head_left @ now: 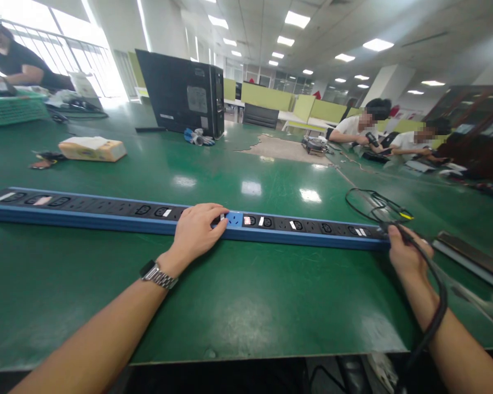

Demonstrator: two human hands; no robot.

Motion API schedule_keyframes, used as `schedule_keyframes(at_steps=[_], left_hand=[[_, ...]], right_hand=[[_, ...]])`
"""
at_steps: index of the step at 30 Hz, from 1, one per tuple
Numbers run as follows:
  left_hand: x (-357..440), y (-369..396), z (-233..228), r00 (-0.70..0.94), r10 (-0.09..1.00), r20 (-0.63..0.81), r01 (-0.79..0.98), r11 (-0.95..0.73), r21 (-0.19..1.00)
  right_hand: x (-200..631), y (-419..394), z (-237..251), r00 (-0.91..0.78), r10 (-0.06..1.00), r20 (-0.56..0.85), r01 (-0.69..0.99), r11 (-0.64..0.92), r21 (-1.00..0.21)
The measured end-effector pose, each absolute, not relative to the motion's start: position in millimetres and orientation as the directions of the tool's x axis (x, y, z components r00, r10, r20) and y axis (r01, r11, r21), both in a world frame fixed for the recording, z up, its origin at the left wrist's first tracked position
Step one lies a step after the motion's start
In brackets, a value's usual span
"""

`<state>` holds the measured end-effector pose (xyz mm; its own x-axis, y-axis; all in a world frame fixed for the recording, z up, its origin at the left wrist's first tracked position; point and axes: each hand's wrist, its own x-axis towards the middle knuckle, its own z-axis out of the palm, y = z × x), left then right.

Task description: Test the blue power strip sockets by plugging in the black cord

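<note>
A long blue and black power strip [312, 230] lies across the green table, with rows of sockets and small white labels on its top. My left hand [198, 230], with a watch on the wrist, grips it near the middle beside a single bright blue socket. At the strip's right end, my right hand [408, 253] is closed around a black power cord [440, 290]. The cord loops over the right forearm and drops past the table edge. Fingers partly hide where cord and strip meet.
Beyond the strip are a tissue pack [92, 149], a black computer case [184, 93], blue-grey gloves [199, 137] and a coiled cable [373, 205]. A dark flat bar [472, 257] lies at right. A green basket [16, 108] stands left. Three people work around the table.
</note>
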<state>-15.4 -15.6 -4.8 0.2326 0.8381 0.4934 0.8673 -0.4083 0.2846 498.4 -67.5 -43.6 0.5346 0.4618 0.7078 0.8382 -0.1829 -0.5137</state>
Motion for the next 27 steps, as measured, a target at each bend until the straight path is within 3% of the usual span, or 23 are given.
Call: schedule_keyframes(at_steps=[8,17,27], left_hand=[[-15.6,-16.4,-3.9,0.236,0.838,0.493,0.860,-0.416,0.295],[-15.6,-14.8,-5.4,0.250,0.834,0.492,0.867,-0.419,0.270],[-16.5,-16.2,-4.9,0.246,0.832,0.497,0.857,-0.426,0.290]], right_hand=[[489.2,-72.0,-41.9,0.445,0.458,0.769,0.895,-0.199,-0.399],[499.6,-71.1,-45.3,0.456,0.514,0.727,0.889,-0.306,-0.340],[490.7,-76.3,-42.6,0.466,0.576,0.672,0.879,-0.212,-0.428]])
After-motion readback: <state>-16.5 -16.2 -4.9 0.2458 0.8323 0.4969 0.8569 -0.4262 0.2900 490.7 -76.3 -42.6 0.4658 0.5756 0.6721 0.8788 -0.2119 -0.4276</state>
